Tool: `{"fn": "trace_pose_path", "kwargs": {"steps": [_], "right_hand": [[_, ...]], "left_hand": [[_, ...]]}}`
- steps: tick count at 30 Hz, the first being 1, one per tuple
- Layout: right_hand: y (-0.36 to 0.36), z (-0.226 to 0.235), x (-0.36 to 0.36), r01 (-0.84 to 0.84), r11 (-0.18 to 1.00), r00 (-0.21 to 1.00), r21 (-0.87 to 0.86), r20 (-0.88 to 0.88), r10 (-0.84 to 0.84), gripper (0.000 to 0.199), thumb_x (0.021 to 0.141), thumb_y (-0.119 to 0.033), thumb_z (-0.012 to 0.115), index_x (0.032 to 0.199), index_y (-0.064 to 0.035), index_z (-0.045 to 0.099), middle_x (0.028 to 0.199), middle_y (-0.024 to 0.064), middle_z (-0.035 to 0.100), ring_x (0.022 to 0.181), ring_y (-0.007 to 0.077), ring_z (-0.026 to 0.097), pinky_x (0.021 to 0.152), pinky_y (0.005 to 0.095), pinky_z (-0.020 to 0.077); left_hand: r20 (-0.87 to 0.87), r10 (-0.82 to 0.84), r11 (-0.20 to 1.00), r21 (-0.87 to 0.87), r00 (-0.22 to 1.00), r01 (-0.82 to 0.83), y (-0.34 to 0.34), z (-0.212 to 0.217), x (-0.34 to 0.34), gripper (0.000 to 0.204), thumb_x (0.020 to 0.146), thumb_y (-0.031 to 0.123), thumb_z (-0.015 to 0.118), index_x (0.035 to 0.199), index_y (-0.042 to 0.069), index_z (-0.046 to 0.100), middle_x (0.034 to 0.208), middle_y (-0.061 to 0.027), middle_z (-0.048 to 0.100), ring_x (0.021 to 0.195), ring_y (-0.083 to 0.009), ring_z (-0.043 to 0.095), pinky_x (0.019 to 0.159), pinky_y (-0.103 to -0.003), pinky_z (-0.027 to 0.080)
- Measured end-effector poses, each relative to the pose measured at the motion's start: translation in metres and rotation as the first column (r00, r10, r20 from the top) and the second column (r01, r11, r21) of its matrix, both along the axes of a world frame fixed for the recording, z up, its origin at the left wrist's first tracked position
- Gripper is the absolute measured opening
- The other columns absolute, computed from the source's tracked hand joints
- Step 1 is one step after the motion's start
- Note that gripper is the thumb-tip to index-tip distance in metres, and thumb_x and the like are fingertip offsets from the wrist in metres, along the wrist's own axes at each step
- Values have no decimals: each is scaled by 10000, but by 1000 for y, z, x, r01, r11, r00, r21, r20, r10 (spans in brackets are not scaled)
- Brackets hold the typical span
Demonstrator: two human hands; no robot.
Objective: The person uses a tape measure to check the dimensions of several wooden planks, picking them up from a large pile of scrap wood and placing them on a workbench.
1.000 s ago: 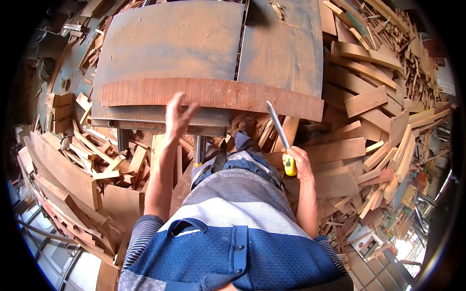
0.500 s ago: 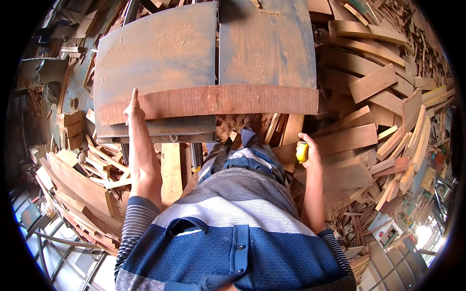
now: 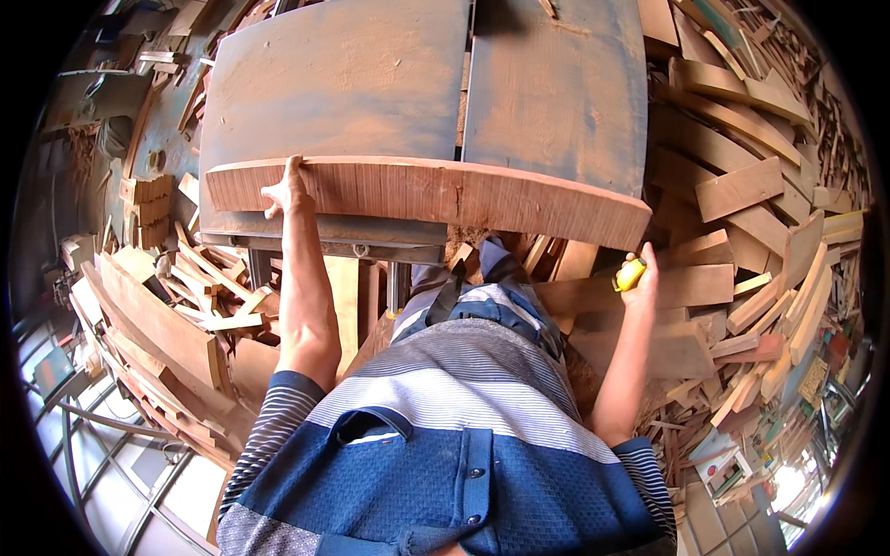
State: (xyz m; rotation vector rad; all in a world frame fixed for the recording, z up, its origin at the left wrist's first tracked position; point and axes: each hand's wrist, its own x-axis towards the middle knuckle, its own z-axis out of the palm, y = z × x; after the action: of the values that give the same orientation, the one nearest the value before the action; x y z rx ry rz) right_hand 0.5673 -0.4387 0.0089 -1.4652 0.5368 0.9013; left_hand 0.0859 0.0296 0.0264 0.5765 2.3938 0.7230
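Observation:
A long reddish-brown wooden plank (image 3: 408,192) lies crosswise along the near edge of the metal machine table (image 3: 343,83). Its broad grained face is turned toward me, and a thin lighter edge shows along the far side. My left hand (image 3: 289,193) grips the plank near its left end, the fingertips reaching its far edge and the thumb out to the left. In my right hand (image 3: 640,278) is a small yellow tape measure (image 3: 629,274), held just below the plank's right end. Whether that hand also touches the plank, I cannot tell.
A dark slot splits the sawdust-dusted table into two plates. Stacked boards and offcuts (image 3: 742,195) crowd the right side. More long boards (image 3: 153,324) and scrap pieces lie at the left, near small stacked blocks (image 3: 146,208). A metal table leg (image 3: 399,287) stands before me.
The plank's right end has swung nearer to me, and more of its thin edge shows. My left hand has closed over it. My right hand has risen toward the plank's right end.

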Motion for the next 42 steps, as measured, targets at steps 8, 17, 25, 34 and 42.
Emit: {"fn": "trace_pose_path", "kwargs": {"steps": [8, 17, 25, 34, 42], "right_hand": [[9, 46, 4, -444, 871, 893, -210, -31, 448, 838, 881, -797, 533, 1395, -135, 563, 1060, 141, 705, 533, 97, 573, 510, 260, 518], [16, 67, 2, -476, 862, 879, -175, -100, 465, 943, 823, -869, 514, 1399, -122, 537, 1128, 213, 707, 493, 109, 591, 430, 255, 498], [15, 52, -5, -347, 918, 937, -193, -38, 347, 793, 804, -770, 651, 1235, -109, 574, 947, 185, 724, 494, 109, 584, 439, 251, 498], [10, 42, -19, -230, 961, 972, -155, 21, 236, 720, 803, -721, 695, 1184, -126, 560, 861, 180, 718, 486, 107, 570, 425, 249, 477], [20, 36, -23, -126, 992, 989, -28, 71, 128, 623, 840, -666, 692, 1193, -163, 585, 940, 160, 727, 524, 104, 577, 483, 261, 497]], "left_hand": [[251, -74, 945, 327, 965, -13, -25, -20, -39, 1299, 598, 336, 935, 1565, -45, 155, 1528, -287, 206, 1261, -369, 482, 973, -502, 530], [530, -255, 809, 575, 809, -122, -39, -45, -69, 974, 705, 210, 889, 1433, 29, 267, 1153, -127, 580, 1036, -233, 605, 932, -412, 519], [593, -257, 837, 531, 763, -131, -48, -31, -70, 944, 703, 199, 884, 1424, 57, 291, 1180, -113, 575, 1087, -227, 589, 951, -416, 498], [598, -318, 822, 561, 736, -100, -18, -21, -54, 572, 739, 169, 856, 1135, 136, 445, 971, -17, 642, 845, -111, 624, 580, -227, 448], [341, -496, 851, 376, 798, 367, 4, -5, -49, 633, 736, 306, 889, 1213, 85, 537, 1042, -62, 660, 982, -206, 616, 840, -336, 483]]}}
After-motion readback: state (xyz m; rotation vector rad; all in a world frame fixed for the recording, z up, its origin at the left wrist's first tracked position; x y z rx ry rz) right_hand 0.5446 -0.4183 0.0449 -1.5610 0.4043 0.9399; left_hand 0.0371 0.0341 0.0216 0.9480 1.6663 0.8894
